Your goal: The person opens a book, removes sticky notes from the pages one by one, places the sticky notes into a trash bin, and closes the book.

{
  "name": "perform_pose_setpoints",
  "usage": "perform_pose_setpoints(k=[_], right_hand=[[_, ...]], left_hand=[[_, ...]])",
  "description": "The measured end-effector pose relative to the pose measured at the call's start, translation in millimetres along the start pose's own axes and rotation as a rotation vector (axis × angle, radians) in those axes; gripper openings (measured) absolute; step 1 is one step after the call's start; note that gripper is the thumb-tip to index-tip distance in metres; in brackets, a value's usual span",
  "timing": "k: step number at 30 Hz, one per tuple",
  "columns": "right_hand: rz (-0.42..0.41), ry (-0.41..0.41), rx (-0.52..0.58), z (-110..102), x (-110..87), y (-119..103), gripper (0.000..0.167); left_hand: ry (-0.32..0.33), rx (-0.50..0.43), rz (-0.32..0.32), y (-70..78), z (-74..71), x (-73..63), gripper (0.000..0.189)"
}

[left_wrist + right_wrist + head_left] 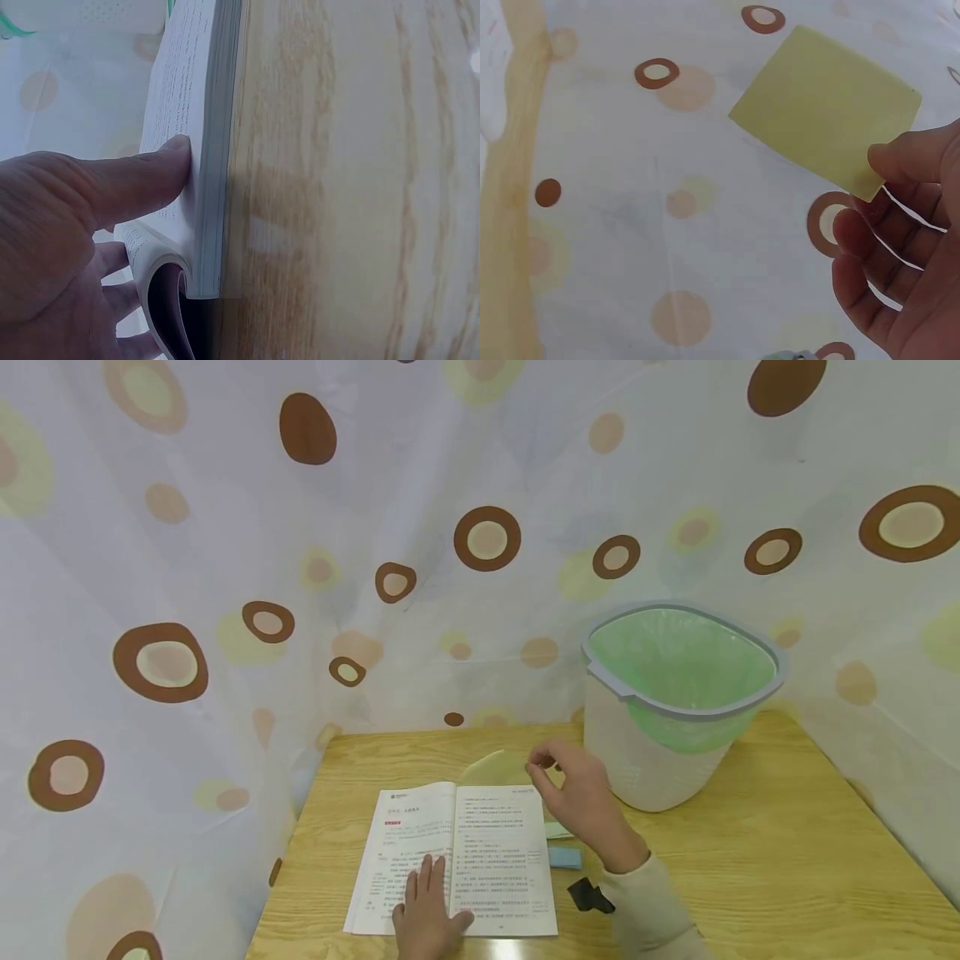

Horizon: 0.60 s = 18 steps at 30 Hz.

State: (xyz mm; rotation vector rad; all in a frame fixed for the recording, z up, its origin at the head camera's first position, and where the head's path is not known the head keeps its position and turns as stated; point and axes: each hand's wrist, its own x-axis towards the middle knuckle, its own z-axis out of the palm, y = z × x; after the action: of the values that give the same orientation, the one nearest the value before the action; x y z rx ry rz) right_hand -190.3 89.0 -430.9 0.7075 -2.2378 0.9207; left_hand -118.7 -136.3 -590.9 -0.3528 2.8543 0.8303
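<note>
An open book (495,860) with printed pages lies on the wooden table. My left hand (429,914) rests on its lower part with fingers extended over the left page. The left thumb (161,169) lies across the facing page near the fold, as the left wrist view shows. Above the book's upper right corner, my right hand (573,785) pinches a yellow square sticky note (829,109) by one corner between thumb and forefinger. The other right fingers are loosely curled below it. In the head view the yellow note (495,768) appears just beyond the book's top edge.
A white basket (637,768) with a grey rim and green inside stands at the back right. Beside the book's right edge lie a blue paper piece (566,857) and a pale green one (557,830). A patterned curtain (420,635) hangs behind the table.
</note>
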Motion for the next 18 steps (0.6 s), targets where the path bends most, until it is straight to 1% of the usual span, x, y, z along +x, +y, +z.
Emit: perform_pose_setpoints(k=[2, 3, 6, 9, 11, 14, 18], right_hand=[[-0.07, 0.065, -0.031, -10, 5.5, 0, 0.014], [-0.097, 0.09, -0.044, -15, 8.0, 0, 0.013], [-0.146, 0.14, -0.068, -30, 14.1, 1, 0.01], [-0.165, 0.153, -0.084, -43, 20.1, 1, 0.009], [-0.173, 0.158, -0.102, -52, 24.5, 1, 0.013], [-0.18, 0.18, -0.124, -65, 32.0, 4, 0.013], [-0.166, 0.233, -0.143, -83, 39.2, 9, 0.007]], left_hand=[[0.0, 0.008, -0.005, -0.5, 0.3, 0.4, 0.09], [0.002, 0.014, -0.008, -1.1, 0.8, 0.6, 0.09], [0.003, 0.012, -0.016, -2.0, 2.3, 1.6, 0.09], [0.006, 0.011, -0.02, -3.1, 3.4, 1.6, 0.091], [0.005, 0.012, -0.018, -3.4, 3.5, 1.3, 0.091], [0.0, 0.011, -0.017, -3.9, 3.6, 1.6, 0.092], [-0.021, 0.01, -0.028, -4.0, 4.1, 3.5, 0.092]])
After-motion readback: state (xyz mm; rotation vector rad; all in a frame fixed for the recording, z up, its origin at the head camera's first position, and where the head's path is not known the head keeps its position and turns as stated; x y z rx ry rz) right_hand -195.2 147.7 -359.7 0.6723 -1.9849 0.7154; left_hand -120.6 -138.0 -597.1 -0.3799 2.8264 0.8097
